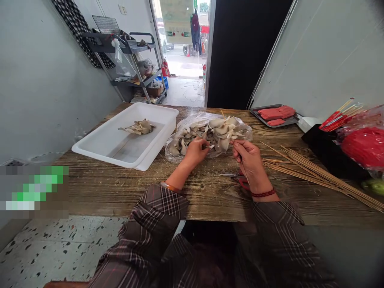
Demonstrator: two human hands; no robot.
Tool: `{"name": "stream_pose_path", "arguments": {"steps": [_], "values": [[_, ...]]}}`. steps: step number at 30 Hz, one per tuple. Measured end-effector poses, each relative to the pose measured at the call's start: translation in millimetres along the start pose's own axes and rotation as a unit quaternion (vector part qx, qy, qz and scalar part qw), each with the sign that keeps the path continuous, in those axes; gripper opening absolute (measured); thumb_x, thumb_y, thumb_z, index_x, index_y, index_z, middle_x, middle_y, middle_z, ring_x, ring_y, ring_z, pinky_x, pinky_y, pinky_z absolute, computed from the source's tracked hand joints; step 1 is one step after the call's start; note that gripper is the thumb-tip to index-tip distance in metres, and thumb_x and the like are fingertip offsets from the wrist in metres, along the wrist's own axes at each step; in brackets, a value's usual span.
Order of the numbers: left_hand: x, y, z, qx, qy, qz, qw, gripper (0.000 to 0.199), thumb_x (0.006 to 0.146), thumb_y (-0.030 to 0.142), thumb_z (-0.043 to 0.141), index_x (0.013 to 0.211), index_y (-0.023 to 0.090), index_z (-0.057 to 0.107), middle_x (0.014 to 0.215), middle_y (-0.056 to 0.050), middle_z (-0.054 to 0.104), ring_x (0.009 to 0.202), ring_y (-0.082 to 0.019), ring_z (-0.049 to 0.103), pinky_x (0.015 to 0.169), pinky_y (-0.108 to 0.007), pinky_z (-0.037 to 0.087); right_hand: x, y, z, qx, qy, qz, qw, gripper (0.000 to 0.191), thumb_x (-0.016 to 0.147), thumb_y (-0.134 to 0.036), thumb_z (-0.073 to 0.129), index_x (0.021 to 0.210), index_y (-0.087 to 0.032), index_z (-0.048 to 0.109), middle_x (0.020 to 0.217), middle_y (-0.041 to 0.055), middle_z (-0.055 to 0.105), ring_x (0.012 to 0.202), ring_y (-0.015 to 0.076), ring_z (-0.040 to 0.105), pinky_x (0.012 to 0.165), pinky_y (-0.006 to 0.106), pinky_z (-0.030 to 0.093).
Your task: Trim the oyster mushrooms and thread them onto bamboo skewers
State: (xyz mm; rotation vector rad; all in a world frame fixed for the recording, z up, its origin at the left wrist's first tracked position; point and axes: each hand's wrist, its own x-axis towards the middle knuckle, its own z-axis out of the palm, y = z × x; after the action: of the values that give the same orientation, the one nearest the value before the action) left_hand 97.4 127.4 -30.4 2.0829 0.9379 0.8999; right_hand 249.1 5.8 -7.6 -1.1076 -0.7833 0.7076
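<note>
Our left hand point(197, 153) pinches a pale mushroom piece point(211, 147); our right hand point(248, 157) grips a thin bamboo skewer point(244, 170). Oyster mushrooms point(220, 130) lie heaped on a clear plastic bag point(172, 151) atop the counter point(135, 190). We judge them light, soft and easily torn, best held at the firmer base.

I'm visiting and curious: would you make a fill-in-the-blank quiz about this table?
1. The person's ____ hand holds a thin skewer.
2. The scissors have ____ handles.
3. The white tray stands to the ____ of the scissors.
4. Inside that tray lie some ____.

Missing words: right; red; left; mushrooms.
</note>
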Motion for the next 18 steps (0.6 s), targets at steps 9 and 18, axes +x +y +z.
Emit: {"name": "stream_pose_path", "arguments": {"steps": [9,18], "values": [[4.2,6.4,-36.1,-0.409,0.091,-0.122,0.9,0.032,0.063,0.037,0.084,0.08,0.017,0.067,0.068,0.002,0.063,0.057,-0.007,0.05,0.047,-0.019,0.025,-4.5,4.7,-6.1,-0.026,-0.072,0.023,0.997,0.027,0.071,-0.044,0.08,0.079,-0.019,0.074,0.052,-0.0032,0.057,0.043,0.007,0.042,0.035,0.018,0.029],[4.5,8.5,-41.1,-0.428,0.1,-0.129,0.889,0.038,0.066,0.027,0.078,0.102,0.018,0.075,0.067,0.003,0.057,0.056,-0.006,0.044,0.048,-0.019,0.029,-5.7,6.5,-6.0,-0.089,-0.096,0.022,0.991,0.027,0.073,-0.044,0.077,0.08,-0.018,0.075,0.05,-0.0034,0.057,0.04,0.0074,0.042,0.035,0.019,0.031]]}}
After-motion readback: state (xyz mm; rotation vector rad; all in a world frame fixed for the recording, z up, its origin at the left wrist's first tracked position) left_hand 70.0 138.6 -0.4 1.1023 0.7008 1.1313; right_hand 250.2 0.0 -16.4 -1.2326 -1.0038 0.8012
